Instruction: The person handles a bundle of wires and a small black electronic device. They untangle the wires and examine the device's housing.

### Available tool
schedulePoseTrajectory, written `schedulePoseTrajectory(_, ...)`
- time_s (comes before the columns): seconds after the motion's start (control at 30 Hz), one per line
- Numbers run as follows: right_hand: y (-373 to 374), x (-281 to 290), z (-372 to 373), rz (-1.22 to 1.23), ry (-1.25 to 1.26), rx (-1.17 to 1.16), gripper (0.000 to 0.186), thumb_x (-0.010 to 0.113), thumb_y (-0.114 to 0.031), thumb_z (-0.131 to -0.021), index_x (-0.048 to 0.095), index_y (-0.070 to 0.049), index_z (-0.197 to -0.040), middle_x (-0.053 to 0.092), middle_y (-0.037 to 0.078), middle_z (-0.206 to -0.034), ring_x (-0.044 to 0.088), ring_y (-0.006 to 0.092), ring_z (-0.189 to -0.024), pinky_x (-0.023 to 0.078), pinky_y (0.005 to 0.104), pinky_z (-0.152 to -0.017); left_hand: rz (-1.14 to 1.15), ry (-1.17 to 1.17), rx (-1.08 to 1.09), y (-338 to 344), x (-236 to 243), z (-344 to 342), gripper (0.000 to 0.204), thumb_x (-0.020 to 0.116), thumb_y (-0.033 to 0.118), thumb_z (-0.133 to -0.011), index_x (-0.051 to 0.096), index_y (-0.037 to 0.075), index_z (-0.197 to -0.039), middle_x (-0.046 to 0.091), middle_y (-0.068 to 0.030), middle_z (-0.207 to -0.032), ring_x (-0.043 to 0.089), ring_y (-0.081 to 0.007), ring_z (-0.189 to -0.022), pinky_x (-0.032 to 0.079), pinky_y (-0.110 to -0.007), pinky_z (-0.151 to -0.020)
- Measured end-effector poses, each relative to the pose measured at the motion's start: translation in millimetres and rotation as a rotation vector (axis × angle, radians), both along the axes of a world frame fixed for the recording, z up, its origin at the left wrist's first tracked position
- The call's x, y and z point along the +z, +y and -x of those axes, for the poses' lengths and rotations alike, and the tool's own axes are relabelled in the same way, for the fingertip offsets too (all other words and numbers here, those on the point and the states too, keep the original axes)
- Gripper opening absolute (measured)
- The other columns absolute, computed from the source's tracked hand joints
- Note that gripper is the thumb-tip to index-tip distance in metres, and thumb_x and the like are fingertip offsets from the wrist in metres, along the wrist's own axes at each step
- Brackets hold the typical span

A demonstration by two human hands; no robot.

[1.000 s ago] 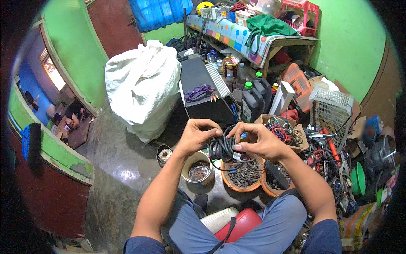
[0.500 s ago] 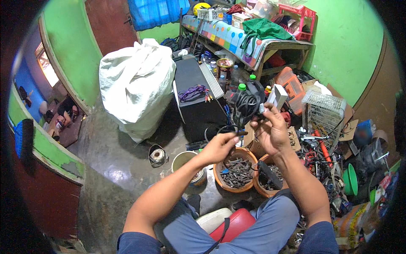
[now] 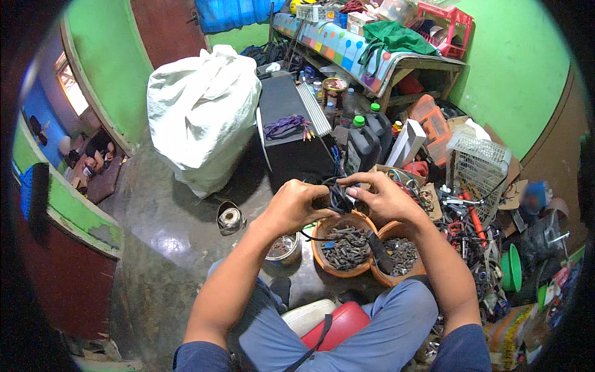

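A coiled black cable (image 3: 338,199) hangs between my two hands, above the orange tubs. My left hand (image 3: 296,204) is closed on the coil's left side, and its fingertips are partly hidden. My right hand (image 3: 381,197) pinches the coil from the other side with thumb and forefinger, by a small pale end piece. A loose length of the cable dips below my left hand. Underneath, one orange tub (image 3: 317,259) holds many small dark grey pieces. A second orange tub (image 3: 423,268) beside it holds similar pieces, with a dark flat strip lying across its rim.
A pail (image 3: 291,259) and a roll in a holder (image 3: 229,218) stand at left. Behind are a big white sack (image 3: 198,118), a black case (image 3: 297,158) topped with purple cable (image 3: 286,127), and dark jugs (image 3: 362,149). Tangled metal parts (image 3: 458,229) crowd the right.
Both hands have come down and closer together, bringing the black coil lower and toward me. My left hand has shifted from a strand onto the coil itself.
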State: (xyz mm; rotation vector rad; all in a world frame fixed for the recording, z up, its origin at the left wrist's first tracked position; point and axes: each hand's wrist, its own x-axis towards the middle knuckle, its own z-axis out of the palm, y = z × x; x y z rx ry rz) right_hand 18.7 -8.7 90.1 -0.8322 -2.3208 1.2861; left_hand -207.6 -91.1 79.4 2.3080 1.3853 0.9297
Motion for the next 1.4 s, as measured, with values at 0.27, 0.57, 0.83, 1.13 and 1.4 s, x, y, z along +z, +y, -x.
schedulePoseTrajectory(0.27, -5.7, -2.8, -9.5, 0.617, 0.183, 0.395, 0.026, 0.051, -0.017, -0.104, 0.063, 0.003, -0.116, 0.068, 0.011, -0.086, 0.066, 0.0151, -0.063, 0.055, 0.0286, -0.057, 0.266, -0.476, 0.02, 9.4, 10.9, 6.2, 0.035, 0.09, 0.014, -0.063, 0.059, 0.002, -0.075, 0.059, 0.0023, -0.07, 0.051, -0.0068, -0.068, 0.044, -0.026, -0.063)
schedulePoseTrajectory(0.57, -12.0, -0.5, -9.9, 0.842, 0.862, 0.147, 0.029, 0.048, -0.006, -0.098, 0.054, 0.005, -0.124, 0.068, 0.021, -0.107, 0.072, 0.0311, -0.089, 0.062, 0.0449, -0.078, 0.507, -0.874, -0.103, 16.7, -4.1, -18.7, 0.017, 0.051, 0.017, -0.104, 0.059, 0.002, -0.105, 0.06, 0.0023, -0.085, 0.054, -0.0047, -0.073, 0.047, -0.025, -0.064)
schedulePoseTrajectory(0.83, 11.7, 17.0, -38.3, 0.399, 1.199, -0.276, 0.027, 0.048, -0.009, -0.101, 0.06, 0.005, -0.121, 0.068, 0.018, -0.111, 0.069, 0.0296, -0.098, 0.057, 0.04, -0.086, 0.171, -0.338, -0.043, 20.7, -26.4, -24.6, 0.026, 0.053, 0.021, -0.102, 0.064, -0.002, -0.096, 0.063, -0.0121, -0.075, 0.059, -0.0172, -0.069, 0.045, -0.034, -0.064)
schedulePoseTrajectory(1.13, -0.6, -16.0, 0.1, -0.612, 0.077, -0.321, 0.026, 0.06, -0.003, -0.09, 0.067, 0.004, -0.115, 0.065, 0.027, -0.104, 0.064, 0.0438, -0.095, 0.051, 0.0451, -0.085, -0.134, -0.142, 0.035, 12.0, -8.7, -10.3, 0.015, 0.077, 0.014, -0.084, 0.074, 0.0, -0.09, 0.073, -0.0151, -0.083, 0.073, -0.027, -0.075, 0.056, -0.035, -0.068)
schedulePoseTrajectory(1.4, -19.1, 13.6, -4.2, 0.278, -0.003, 0.367, 0.025, 0.051, -0.007, -0.1, 0.066, 0.007, -0.115, 0.068, 0.007, -0.079, 0.065, 0.0107, -0.065, 0.055, 0.0299, -0.063, 0.246, -0.418, 0.055, 7.6, 0.3, 1.8, 0.017, 0.08, 0.011, -0.081, 0.067, 0.0, -0.082, 0.06, 0.0018, -0.069, 0.049, -0.004, -0.067, 0.042, -0.024, -0.059)
